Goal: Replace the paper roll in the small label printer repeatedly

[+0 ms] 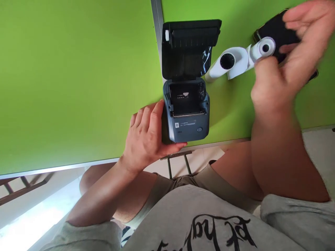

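Observation:
A dark grey-blue label printer [187,130] stands on the green table, its black lid [187,66] flipped up and its paper bay showing no roll inside. My left hand [146,134] grips the printer's near left corner, fingers along the side and thumb across the front. Right of the lid stands a white paper roll [218,66] with a wide dark core. Beyond it is a smaller white roll [264,48] with a narrow hole. My right hand [285,69], slightly blurred, is over the smaller roll with fingers spread and thumb beside it; whether the thumb touches is unclear.
A black phone-like object [280,31] lies at the far right, partly under my right hand. A grey metal strip [157,24] crosses the green table [78,69] behind the printer. The table's front edge runs close to the printer, above my lap.

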A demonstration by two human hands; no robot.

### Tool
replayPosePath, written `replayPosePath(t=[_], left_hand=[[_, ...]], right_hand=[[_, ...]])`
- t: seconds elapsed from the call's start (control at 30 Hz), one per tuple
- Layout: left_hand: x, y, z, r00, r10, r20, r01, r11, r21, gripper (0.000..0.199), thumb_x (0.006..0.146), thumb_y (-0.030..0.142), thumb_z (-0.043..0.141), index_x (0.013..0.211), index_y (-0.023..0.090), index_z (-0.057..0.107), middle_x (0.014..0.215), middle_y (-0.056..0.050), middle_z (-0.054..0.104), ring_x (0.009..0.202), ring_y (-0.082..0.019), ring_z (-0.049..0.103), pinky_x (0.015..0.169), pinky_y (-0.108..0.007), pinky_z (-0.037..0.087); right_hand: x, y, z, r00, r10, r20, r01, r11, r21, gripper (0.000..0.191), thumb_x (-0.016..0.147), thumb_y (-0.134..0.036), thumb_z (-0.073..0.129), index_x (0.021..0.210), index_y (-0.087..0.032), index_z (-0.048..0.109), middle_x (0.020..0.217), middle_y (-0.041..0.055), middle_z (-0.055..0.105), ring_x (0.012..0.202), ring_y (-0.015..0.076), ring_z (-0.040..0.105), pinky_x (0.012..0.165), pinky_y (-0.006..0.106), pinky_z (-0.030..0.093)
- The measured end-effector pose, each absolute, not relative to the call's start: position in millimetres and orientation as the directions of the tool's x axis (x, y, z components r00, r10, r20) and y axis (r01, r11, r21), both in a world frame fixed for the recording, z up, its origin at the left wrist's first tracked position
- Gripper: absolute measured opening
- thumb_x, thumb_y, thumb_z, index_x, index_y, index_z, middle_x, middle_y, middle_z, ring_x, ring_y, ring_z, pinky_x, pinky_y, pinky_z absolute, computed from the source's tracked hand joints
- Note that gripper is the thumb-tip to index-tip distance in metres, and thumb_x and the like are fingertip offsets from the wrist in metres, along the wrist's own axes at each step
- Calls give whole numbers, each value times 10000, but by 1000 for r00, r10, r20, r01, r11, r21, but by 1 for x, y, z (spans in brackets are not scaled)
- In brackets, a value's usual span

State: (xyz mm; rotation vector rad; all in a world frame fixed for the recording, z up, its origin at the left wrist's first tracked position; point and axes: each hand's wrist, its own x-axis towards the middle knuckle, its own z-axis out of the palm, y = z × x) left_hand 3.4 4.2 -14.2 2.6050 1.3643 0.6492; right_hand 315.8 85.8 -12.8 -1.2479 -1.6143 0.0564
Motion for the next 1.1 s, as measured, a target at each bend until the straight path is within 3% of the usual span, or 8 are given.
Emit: replayPosePath(t=[0.1, 0.2, 0.27, 0.33, 0.53, 0.7, 0.9, 1.1], left_hand=[[5, 4, -14, 495, 801, 335, 760, -587, 280, 1063, 891, 943, 368, 1480, 62, 436, 1230, -213, 697, 1037, -338, 673, 887, -426, 481], [6, 4, -13, 492, 802, 337, 769, -582, 263, 1072, 883, 955, 349, 1452, 53, 459, 1218, -214, 701, 1030, -338, 683, 886, -422, 483], [7, 4, -13, 489, 807, 330, 775, -576, 260, 1074, 880, 957, 350, 1450, 53, 461, 1217, -216, 702, 1027, -340, 689, 886, -422, 485], [7, 3, -13, 492, 805, 333, 773, -579, 259, 1079, 876, 960, 351, 1457, 56, 453, 1224, -220, 702, 1030, -344, 691, 887, -423, 486], [5, 4, -14, 491, 807, 328, 766, -579, 278, 1060, 877, 952, 379, 1473, 76, 430, 1244, -220, 699, 1054, -353, 685, 896, -430, 486], [6, 3, -14, 480, 823, 303, 769, -561, 306, 1051, 865, 955, 405, 1494, 112, 410, 1260, -201, 695, 1073, -344, 683, 917, -424, 479], [5, 2, -15, 460, 846, 269, 767, -531, 360, 1055, 850, 957, 433, 1534, 154, 383, 1294, -201, 686, 1101, -353, 675, 934, -447, 481], [3, 2, -15, 472, 846, 246, 755, -533, 382, 1066, 852, 943, 466, 1551, 143, 373, 1323, -216, 672, 1123, -357, 668, 946, -465, 486]], right_hand=[[298, 76, -6, -27, 651, 759, 784, 485, -388, 264, 847, -223, 629, 1091, -218, 728, 1103, 47, 707, 1120, 257, 651, 971, 432, 447], [282, 74, -9, -116, 677, 727, 875, 416, -247, 304, 808, -368, 735, 1062, -213, 676, 1122, 52, 727, 1309, 413, 609, 1051, 585, 390], [277, 75, -13, -104, 733, 673, 897, 361, -255, 390, 750, -367, 819, 1069, -216, 653, 1077, 36, 715, 1327, 446, 596, 1066, 655, 350], [278, 77, -15, -84, 761, 644, 894, 343, -288, 404, 740, -376, 855, 1042, -204, 649, 1014, 20, 688, 1219, 401, 645, 1061, 686, 340], [276, 65, -2, -170, 607, 776, 819, 526, -232, 321, 841, -429, 768, 1083, -240, 677, 1030, 0, 717, 1102, 286, 721, 976, 543, 520], [240, 45, 8, -254, 536, 805, 663, 703, -258, 361, 820, -178, 703, 1164, -274, 655, 1035, -23, 789, 915, 165, 771, 835, 333, 639], [227, 42, 8, -224, 702, 676, 598, 647, -474, 419, 817, -190, 709, 1205, -308, 602, 1103, -14, 803, 1007, 242, 800, 847, 418, 637], [231, 47, 13, -370, 689, 623, 564, 700, -438, 335, 957, -195, 558, 1278, -257, 631, 1286, 65, 736, 1233, 199, 724, 1010, 380, 619]])
